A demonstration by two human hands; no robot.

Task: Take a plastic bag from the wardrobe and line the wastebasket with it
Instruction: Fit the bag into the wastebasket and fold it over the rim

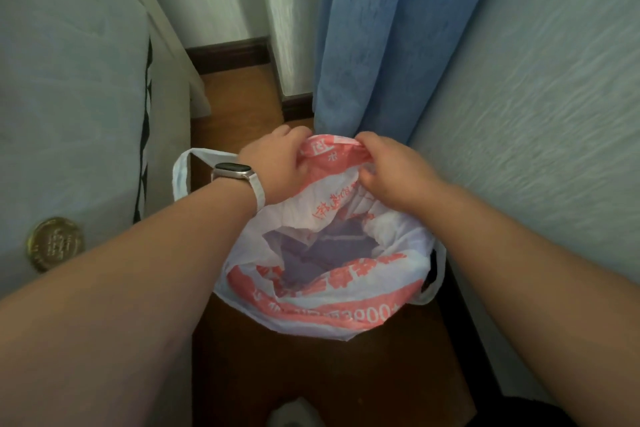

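Both my hands are down at the far edge of the plastic bag (322,288), a white one printed with red bands and red characters. My left hand (277,166), with a pale watch (232,170) strapped to the wrist, grips the far rim of the bag from the left, its fingers (294,135) curled over the red-printed edge and pressed together around the bunched plastic. My right hand (391,170) holds the same rim just beside it, thumb and fingers (367,140) pinching a fold of the plastic, with the lower fingers tucked into the crumpled film. The bag's mouth lies open below my hands, and through it I see something dark and bluish inside; I cannot tell whether that is the wastebasket's inside or something else, since the bag covers nearly all of it. A dark edge (431,274) shows just at the bag's right side. One white handle loop (181,170) sticks out to the left near my left wrist, and another hangs at the right. The bag sits on the brown wooden floor (311,374), between a pale cabinet door with a round brass knob (55,243) on my left and a textured wall (536,114) on my right. A blue curtain (391,38) hangs just behind my hands.
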